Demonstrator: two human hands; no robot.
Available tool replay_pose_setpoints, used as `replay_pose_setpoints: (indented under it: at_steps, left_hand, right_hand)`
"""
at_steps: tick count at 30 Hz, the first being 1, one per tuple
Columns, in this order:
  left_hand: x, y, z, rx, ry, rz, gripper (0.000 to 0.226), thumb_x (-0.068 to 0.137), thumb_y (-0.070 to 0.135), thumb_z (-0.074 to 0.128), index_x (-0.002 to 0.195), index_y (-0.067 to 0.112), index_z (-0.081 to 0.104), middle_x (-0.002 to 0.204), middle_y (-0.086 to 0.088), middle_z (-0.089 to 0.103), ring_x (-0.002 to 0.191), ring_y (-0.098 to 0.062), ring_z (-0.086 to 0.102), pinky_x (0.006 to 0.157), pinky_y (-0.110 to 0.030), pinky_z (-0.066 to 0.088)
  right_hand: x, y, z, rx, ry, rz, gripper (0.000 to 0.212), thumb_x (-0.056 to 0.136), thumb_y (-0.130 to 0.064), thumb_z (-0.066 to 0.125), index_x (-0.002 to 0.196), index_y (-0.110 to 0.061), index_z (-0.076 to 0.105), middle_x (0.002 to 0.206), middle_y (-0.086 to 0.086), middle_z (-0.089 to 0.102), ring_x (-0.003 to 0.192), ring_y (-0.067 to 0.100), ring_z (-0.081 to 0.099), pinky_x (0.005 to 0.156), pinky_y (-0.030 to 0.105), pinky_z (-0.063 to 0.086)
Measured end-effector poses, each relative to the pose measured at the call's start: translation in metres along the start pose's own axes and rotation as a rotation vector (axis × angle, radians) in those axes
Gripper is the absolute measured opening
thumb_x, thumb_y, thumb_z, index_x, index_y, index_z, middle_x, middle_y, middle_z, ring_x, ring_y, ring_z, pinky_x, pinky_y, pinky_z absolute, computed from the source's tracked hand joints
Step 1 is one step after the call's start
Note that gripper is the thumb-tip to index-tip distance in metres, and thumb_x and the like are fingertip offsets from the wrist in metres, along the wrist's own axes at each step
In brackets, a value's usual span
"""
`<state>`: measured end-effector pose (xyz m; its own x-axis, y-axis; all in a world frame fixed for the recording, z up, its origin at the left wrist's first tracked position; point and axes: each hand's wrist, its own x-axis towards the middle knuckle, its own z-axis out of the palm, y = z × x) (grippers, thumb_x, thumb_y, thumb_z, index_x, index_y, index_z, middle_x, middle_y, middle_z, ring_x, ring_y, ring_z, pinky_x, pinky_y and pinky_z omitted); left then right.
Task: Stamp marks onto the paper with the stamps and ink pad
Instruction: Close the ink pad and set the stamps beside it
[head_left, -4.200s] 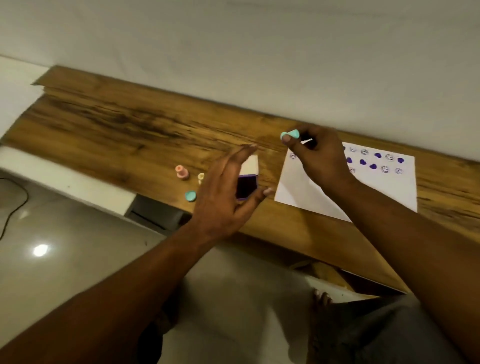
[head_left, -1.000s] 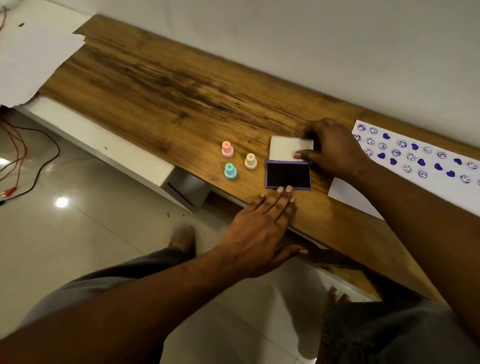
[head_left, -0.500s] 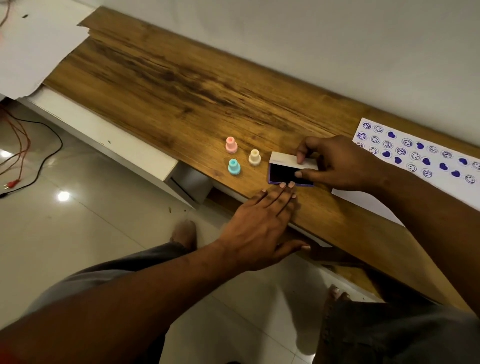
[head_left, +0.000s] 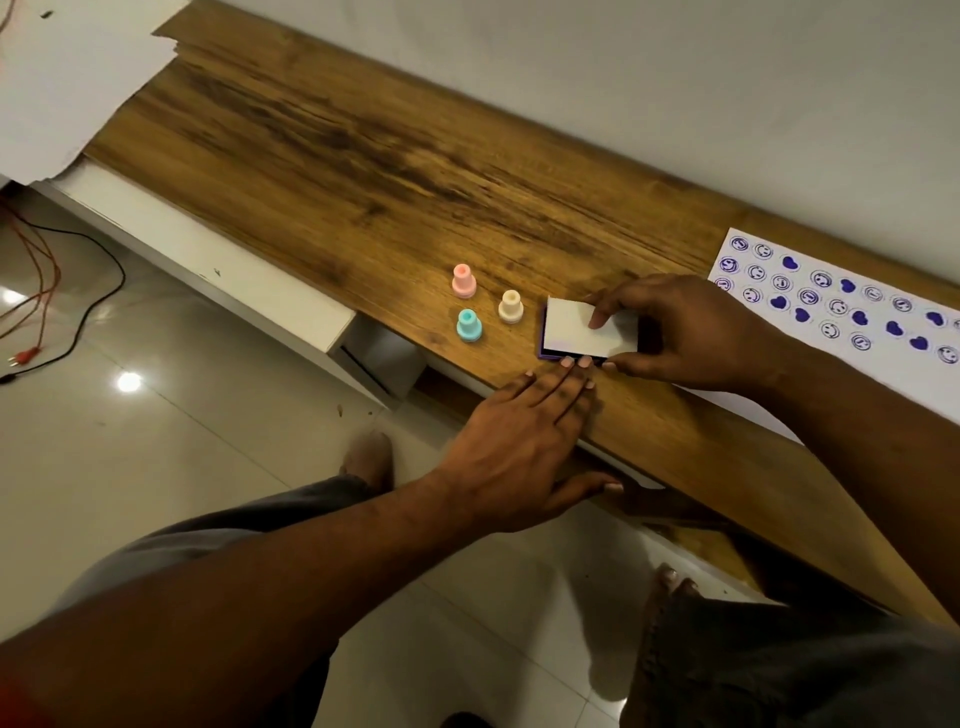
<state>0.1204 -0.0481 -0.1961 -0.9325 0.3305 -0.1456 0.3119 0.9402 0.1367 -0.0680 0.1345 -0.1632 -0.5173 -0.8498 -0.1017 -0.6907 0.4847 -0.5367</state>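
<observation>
The purple ink pad (head_left: 570, 332) lies near the front edge of the wooden shelf with its white lid folded down over it. My right hand (head_left: 685, 332) presses on that lid, thumb at the front edge and a finger on top. Flat on the wood just in front of the pad rests my left hand (head_left: 530, 441), its fingertips touching the pad's front edge. Three small stamps stand upright to the left: pink (head_left: 463, 280), cream (head_left: 510, 306) and teal (head_left: 468, 326). The white paper (head_left: 841, 306) at the right carries several purple smiley and heart marks.
The wooden shelf (head_left: 363, 171) runs along a white wall. A white sheet (head_left: 67, 83) overlaps its far left end. Red and black cables (head_left: 47, 291) lie on the glossy tiled floor at the left. My knees and a foot (head_left: 369, 457) are below the shelf edge.
My right hand has folded the ink pad's lid from open flat to down over the dark pad. The left hand stayed in front of the pad. The stamps have not moved.
</observation>
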Motion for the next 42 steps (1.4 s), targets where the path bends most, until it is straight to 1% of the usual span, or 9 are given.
replay_pose_setpoints:
  at_steps: [3, 8, 13, 18, 22, 25, 32, 37, 42]
  left_hand:
    - [0.001, -0.001, -0.001, -0.004, -0.001, 0.001, 0.099, 0.098, 0.08, 0.014, 0.167, 0.01, 0.023, 0.175, -0.015, 0.021, 0.163, -0.028, 0.019, 0.13, -0.044, 0.013]
    - [0.0, 0.0, -0.005, 0.028, -0.008, 0.026, 0.097, 0.098, 0.079, 0.014, 0.166, 0.011, 0.028, 0.174, -0.015, 0.024, 0.162, -0.028, 0.022, 0.129, -0.043, 0.012]
    - [0.0, 0.002, -0.01, 0.062, 0.124, 0.038, 0.092, 0.101, 0.077, 0.025, 0.16, 0.008, 0.043, 0.167, -0.016, 0.04, 0.157, -0.029, 0.035, 0.127, -0.044, 0.02]
    - [0.004, -0.001, -0.009, 0.047, 0.104, -0.056, 0.1, 0.099, 0.083, 0.024, 0.165, 0.008, 0.032, 0.173, -0.016, 0.028, 0.161, -0.032, 0.023, 0.13, -0.05, 0.022]
    - [0.005, -0.003, -0.006, 0.038, 0.073, -0.1, 0.103, 0.096, 0.085, 0.021, 0.164, 0.008, 0.033, 0.174, -0.016, 0.023, 0.162, -0.034, 0.02, 0.128, -0.053, 0.022]
    - [0.006, -0.002, -0.004, 0.032, 0.082, -0.107, 0.103, 0.096, 0.086, 0.02, 0.163, 0.009, 0.036, 0.173, -0.015, 0.026, 0.161, -0.034, 0.022, 0.124, -0.051, 0.029]
    - [0.008, -0.001, -0.008, 0.017, 0.112, -0.101, 0.099, 0.096, 0.085, 0.025, 0.161, 0.013, 0.042, 0.172, -0.012, 0.031, 0.16, -0.031, 0.028, 0.117, -0.05, 0.04]
    - [0.007, -0.003, -0.008, 0.004, 0.111, -0.083, 0.097, 0.096, 0.085, 0.025, 0.162, 0.015, 0.039, 0.172, -0.011, 0.033, 0.159, -0.031, 0.028, 0.117, -0.052, 0.04]
    - [0.008, -0.004, -0.007, -0.005, 0.141, -0.086, 0.096, 0.096, 0.085, 0.027, 0.161, 0.016, 0.041, 0.172, -0.011, 0.032, 0.159, -0.031, 0.028, 0.116, -0.052, 0.042]
  right_hand:
    - [-0.002, 0.002, -0.001, -0.011, 0.014, -0.005, 0.049, 0.081, -0.035, 0.086, 0.127, -0.035, 0.067, 0.14, -0.004, 0.064, 0.117, 0.019, 0.063, 0.08, 0.035, 0.057]
    - [-0.001, -0.002, -0.002, -0.04, -0.012, -0.008, 0.053, 0.082, -0.033, 0.086, 0.132, -0.034, 0.068, 0.144, -0.005, 0.063, 0.128, 0.018, 0.059, 0.095, 0.044, 0.055]
    - [-0.001, -0.006, -0.005, -0.075, -0.019, -0.043, 0.053, 0.083, -0.033, 0.086, 0.133, -0.032, 0.069, 0.145, -0.005, 0.063, 0.134, 0.018, 0.057, 0.103, 0.045, 0.052]
    - [0.0, -0.01, -0.004, -0.129, -0.021, -0.056, 0.053, 0.083, -0.038, 0.083, 0.134, -0.034, 0.068, 0.143, -0.006, 0.064, 0.131, 0.017, 0.059, 0.101, 0.043, 0.053]
    - [0.001, -0.011, -0.005, -0.182, -0.038, -0.051, 0.052, 0.085, -0.045, 0.08, 0.135, -0.036, 0.067, 0.142, -0.005, 0.065, 0.128, 0.019, 0.06, 0.097, 0.042, 0.054]
    - [0.001, -0.01, -0.003, -0.219, -0.04, -0.021, 0.051, 0.087, -0.044, 0.078, 0.135, -0.041, 0.064, 0.139, -0.001, 0.065, 0.128, 0.022, 0.059, 0.094, 0.043, 0.055]
    - [0.004, -0.013, 0.001, -0.316, -0.064, 0.004, 0.067, 0.095, -0.041, 0.068, 0.155, -0.038, 0.039, 0.159, -0.005, 0.047, 0.147, 0.021, 0.042, 0.109, 0.043, 0.047]
    - [0.004, -0.013, 0.0, -0.312, -0.055, -0.035, 0.066, 0.096, -0.03, 0.068, 0.156, -0.031, 0.042, 0.158, -0.002, 0.048, 0.145, 0.02, 0.044, 0.113, 0.044, 0.044]
    - [0.006, -0.014, -0.002, -0.322, -0.07, -0.039, 0.064, 0.098, -0.03, 0.064, 0.157, -0.033, 0.04, 0.163, -0.006, 0.042, 0.15, 0.016, 0.038, 0.114, 0.048, 0.042]
